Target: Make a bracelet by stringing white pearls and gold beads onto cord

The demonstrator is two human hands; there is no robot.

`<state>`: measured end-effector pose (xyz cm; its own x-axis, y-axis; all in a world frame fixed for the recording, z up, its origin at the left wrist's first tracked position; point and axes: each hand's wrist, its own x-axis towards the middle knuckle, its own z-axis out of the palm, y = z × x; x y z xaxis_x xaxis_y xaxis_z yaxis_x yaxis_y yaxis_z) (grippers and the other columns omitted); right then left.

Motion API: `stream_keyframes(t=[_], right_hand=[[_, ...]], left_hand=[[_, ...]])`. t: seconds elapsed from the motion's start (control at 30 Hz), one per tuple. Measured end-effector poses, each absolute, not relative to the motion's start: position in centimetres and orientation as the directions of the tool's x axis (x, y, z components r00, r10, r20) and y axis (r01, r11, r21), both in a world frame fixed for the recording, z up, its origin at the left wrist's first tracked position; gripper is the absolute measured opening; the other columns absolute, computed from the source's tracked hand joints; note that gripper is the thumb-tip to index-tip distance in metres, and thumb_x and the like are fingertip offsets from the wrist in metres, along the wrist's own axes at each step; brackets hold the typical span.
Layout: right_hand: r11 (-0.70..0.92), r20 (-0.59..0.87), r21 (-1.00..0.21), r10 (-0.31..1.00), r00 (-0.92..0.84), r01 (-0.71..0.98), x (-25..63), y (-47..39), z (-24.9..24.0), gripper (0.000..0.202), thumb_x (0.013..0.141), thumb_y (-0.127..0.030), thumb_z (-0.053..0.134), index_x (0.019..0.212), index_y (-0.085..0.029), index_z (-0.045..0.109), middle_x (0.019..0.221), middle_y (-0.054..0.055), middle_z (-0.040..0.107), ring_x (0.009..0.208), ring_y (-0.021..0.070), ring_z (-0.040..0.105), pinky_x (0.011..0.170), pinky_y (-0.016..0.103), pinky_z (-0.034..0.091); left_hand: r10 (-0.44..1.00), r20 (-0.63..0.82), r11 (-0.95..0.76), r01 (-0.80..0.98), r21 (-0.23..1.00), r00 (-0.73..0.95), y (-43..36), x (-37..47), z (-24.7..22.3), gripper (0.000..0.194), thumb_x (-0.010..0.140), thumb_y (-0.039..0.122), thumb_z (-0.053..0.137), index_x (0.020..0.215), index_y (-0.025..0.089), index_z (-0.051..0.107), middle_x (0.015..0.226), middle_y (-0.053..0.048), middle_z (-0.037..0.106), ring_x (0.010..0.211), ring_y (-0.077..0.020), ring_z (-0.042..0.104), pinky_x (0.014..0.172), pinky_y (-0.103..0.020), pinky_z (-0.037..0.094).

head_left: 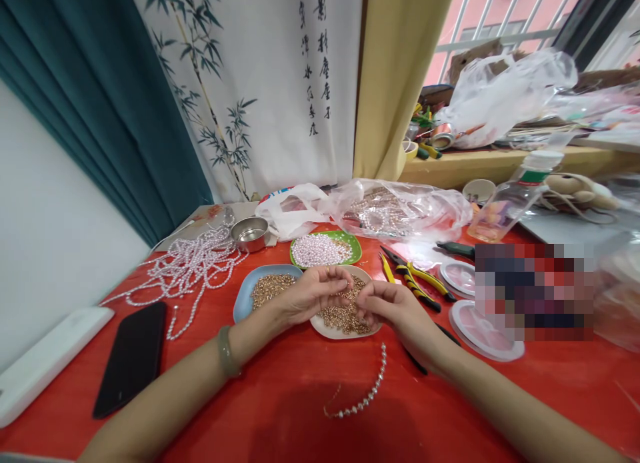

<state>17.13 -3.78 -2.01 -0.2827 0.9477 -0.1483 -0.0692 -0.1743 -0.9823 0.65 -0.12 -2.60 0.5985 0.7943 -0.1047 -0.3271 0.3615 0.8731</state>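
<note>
Above the plates of gold beads, my left hand and my right hand face each other with a small gap between them. Both hands are closed in a pinch, thumb against forefinger. Whatever they hold is too small to make out. Partly under my hands lie a cream plate of small gold beads and a blue plate with gold pieces. Behind them a green plate carries pearl-white beads. A beaded chain curves on the red table in front of me.
Strings of white beads, a metal tin and a black phone lie left. To the right are yellow-black pliers, clear round cases and a plastic bottle. A plastic bag of bead strings lies behind.
</note>
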Motion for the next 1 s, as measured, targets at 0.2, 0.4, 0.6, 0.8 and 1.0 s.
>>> stream_keyframes(t=[0.2, 0.4, 0.6, 0.8, 1.0], right_hand=[[-0.169, -0.142, -0.983, 0.950, -0.278, -0.074, 17.21, -3.93, -2.00, 0.013, 0.065, -0.028, 0.065, 0.059, -0.017, 0.059, 0.055, -0.001, 0.058, 0.046, 0.0072, 0.047, 0.049, 0.023, 0.037], [-0.166, -0.139, -0.983, 0.950, -0.279, -0.074, 17.13, -3.92, -2.00, 0.013, 0.064, -0.028, 0.065, 0.059, -0.018, 0.059, 0.054, -0.001, 0.057, 0.046, 0.0074, 0.047, 0.049, 0.023, 0.037], [-0.163, -0.140, -0.985, 0.949, -0.282, -0.061, 17.05, -3.84, -2.01, 0.014, 0.064, -0.029, 0.065, 0.058, -0.017, 0.058, 0.054, -0.002, 0.057, 0.045, 0.0071, 0.047, 0.049, 0.023, 0.037], [-0.156, -0.134, -0.986, 0.950, -0.282, -0.055, 17.06, -3.85, -2.01, 0.014, 0.064, -0.029, 0.064, 0.058, -0.018, 0.058, 0.053, -0.001, 0.057, 0.046, 0.0078, 0.048, 0.049, 0.024, 0.038], [-0.146, -0.127, -0.988, 0.952, -0.278, -0.048, 17.07, -4.01, -1.92, 0.013, 0.066, -0.028, 0.063, 0.060, -0.018, 0.058, 0.054, -0.002, 0.057, 0.047, 0.0074, 0.048, 0.050, 0.023, 0.038]], left_hand=[[0.793, -0.122, 0.378, -0.325, 0.867, 0.597, -0.20, 0.67, -2.59, 0.019, 0.066, 0.019, 0.071, 0.079, 0.011, 0.059, 0.075, -0.001, 0.055, 0.064, -0.0071, 0.054, 0.059, -0.019, 0.047], [0.787, -0.123, 0.385, -0.326, 0.864, 0.604, -0.12, 0.66, -2.79, 0.019, 0.067, 0.022, 0.071, 0.076, 0.010, 0.060, 0.074, -0.001, 0.053, 0.059, -0.0060, 0.054, 0.051, -0.016, 0.045], [0.781, -0.122, 0.394, -0.331, 0.857, 0.613, -0.17, 0.92, -2.77, 0.020, 0.068, 0.025, 0.070, 0.073, 0.009, 0.059, 0.073, 0.000, 0.052, 0.058, -0.0051, 0.053, 0.049, -0.015, 0.045], [0.778, -0.133, 0.402, -0.325, 0.856, 0.614, -0.36, 1.01, -2.70, 0.023, 0.066, 0.027, 0.071, 0.072, 0.008, 0.059, 0.072, 0.000, 0.054, 0.057, -0.0055, 0.054, 0.049, -0.015, 0.045], [0.782, -0.144, 0.407, -0.321, 0.855, 0.607, -0.39, 1.03, -2.68, 0.025, 0.064, 0.028, 0.073, 0.072, 0.009, 0.059, 0.072, 0.000, 0.055, 0.056, -0.0059, 0.055, 0.049, -0.016, 0.044]])
